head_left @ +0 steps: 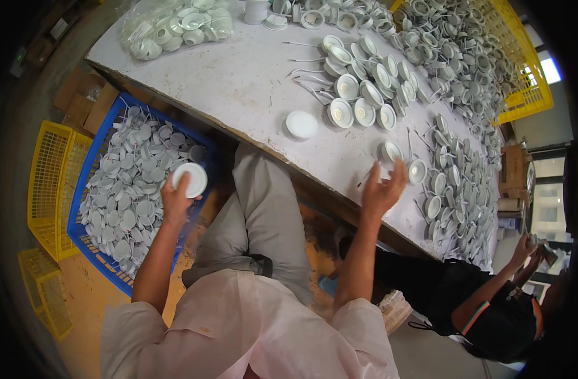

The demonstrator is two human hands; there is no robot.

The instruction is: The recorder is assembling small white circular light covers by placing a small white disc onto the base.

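Observation:
In my left hand (pixel 177 196) is a round white downlight (pixel 190 180), its flat disc face turned up, held beside the blue basket (pixel 76 189). The thumb lies over its face. My right hand (pixel 383 188) is over the table's near edge, thumb and fingers apart. Just past its fingertips lies a white cup-shaped lamp housing (pixel 391 151); whether they touch it I cannot tell. Another lamp housing (pixel 417 172) rests right of that hand. A white dome-like cover (pixel 301 125) sits alone on the white table (pixel 251 82).
Small white discs with leads (pixel 128 189) fill the basket. Lamp housings with wires (pixel 358 82) crowd the table, with a bigger heap (pixel 459 57) behind. A plastic bag of white cups (pixel 175 28) lies far left. Yellow crates (pixel 49 170) stand left; a co-worker (pixel 484 309) is at right.

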